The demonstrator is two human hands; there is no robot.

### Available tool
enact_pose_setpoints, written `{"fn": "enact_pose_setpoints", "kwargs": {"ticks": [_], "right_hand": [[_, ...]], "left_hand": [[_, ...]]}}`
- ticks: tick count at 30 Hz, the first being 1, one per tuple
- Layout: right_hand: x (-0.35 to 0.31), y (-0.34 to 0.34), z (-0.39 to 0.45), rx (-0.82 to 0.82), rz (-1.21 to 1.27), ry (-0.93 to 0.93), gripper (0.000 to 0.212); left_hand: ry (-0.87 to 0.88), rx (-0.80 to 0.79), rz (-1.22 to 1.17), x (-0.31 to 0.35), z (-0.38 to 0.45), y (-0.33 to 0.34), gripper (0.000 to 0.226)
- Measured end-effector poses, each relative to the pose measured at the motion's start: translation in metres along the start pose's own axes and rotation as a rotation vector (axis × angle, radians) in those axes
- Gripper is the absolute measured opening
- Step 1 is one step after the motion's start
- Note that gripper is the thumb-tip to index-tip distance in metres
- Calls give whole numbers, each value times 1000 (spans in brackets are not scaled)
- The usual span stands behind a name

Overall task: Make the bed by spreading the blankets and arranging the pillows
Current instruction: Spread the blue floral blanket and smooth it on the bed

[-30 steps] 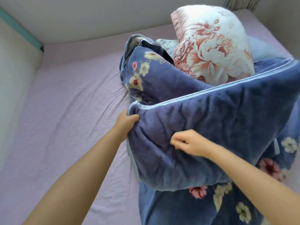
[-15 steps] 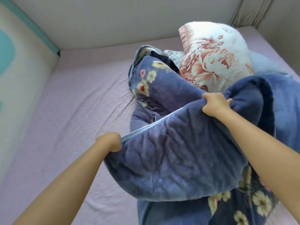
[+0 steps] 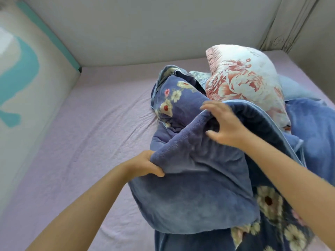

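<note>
The step in hand looks like unbundling the blue floral blanket (image 3: 195,187) – it sits heaped on the right side of the lilac bed sheet (image 3: 87,142), against the pink-flowered pillow (image 3: 243,82). The left hand (image 3: 145,165) is clenched on a plush fold; the right hand (image 3: 224,127) hovers splay-fingered over the bound edge, gripping nothing. Next – probably catch that edge and draw the cloth leftward over the bare sheet

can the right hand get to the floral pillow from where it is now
Probably yes. The right hand is open, fingers spread over the blue blanket, and the floral pillow sits exposed just beyond it. Only a raised blanket fold lies between them, and the left hand grips the blanket's edge.
</note>
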State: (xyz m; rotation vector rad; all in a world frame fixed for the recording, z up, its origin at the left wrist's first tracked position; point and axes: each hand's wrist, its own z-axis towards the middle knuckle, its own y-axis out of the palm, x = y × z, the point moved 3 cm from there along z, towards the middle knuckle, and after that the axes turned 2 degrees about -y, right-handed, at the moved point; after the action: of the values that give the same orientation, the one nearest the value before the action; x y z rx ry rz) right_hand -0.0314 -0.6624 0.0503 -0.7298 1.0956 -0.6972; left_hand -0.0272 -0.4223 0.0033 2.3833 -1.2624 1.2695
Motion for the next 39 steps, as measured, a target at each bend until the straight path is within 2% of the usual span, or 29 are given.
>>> {"fn": "enact_pose_setpoints", "kwargs": {"ticks": [2, 4, 5, 6, 8, 10, 15, 18, 20, 22, 25, 27, 29, 33, 39], "right_hand": [[26, -8, 3, -55, -308, 247, 88], [41, -5, 5, -198, -399, 526, 102], [46, -3, 4, -231, -392, 610, 100], [47, 1, 4, -237, -369, 667, 89], [42, 11, 5, -158, -353, 749, 51], [28, 28, 9, -102, -376, 786, 31], [-54, 72, 41, 37, -200, 635, 27], [-116, 93, 61, 78, -113, 482, 36], [-162, 112, 76, 85, -62, 419, 52], [-214, 138, 96, 83, -14, 359, 56], [-284, 181, 125, 52, -20, 281, 38], [-331, 218, 145, 10, -34, 246, 28], [-383, 265, 167, -51, -63, 193, 25], [-472, 354, 204, -130, -133, 126, 25], [-548, 474, 227, -245, -117, 50, 25]], "left_hand": [[-43, -10, 19, -1, -13, -10, 50], [-61, 15, 53, -6, -30, -24, 56], [-68, 34, 59, -9, -36, -32, 54], [-81, 57, 64, -13, -43, -41, 54], [-120, 90, 76, -25, -59, -61, 55], [-177, 91, 72, -45, -77, -79, 57], [-214, 143, -63, -95, -130, -116, 61], [-229, 125, -127, -130, -165, -146, 83], [-282, 155, -153, -156, -194, -173, 71], [-307, 211, -210, -183, -231, -209, 56], [-341, 287, -258, -226, -285, -262, 49], [-379, 333, -270, -261, -319, -295, 54], [-432, 388, -282, -304, -354, -329, 56], [-552, 402, -330, -387, -402, -369, 36], [-708, 380, -324, -479, -419, -392, 35]]}}
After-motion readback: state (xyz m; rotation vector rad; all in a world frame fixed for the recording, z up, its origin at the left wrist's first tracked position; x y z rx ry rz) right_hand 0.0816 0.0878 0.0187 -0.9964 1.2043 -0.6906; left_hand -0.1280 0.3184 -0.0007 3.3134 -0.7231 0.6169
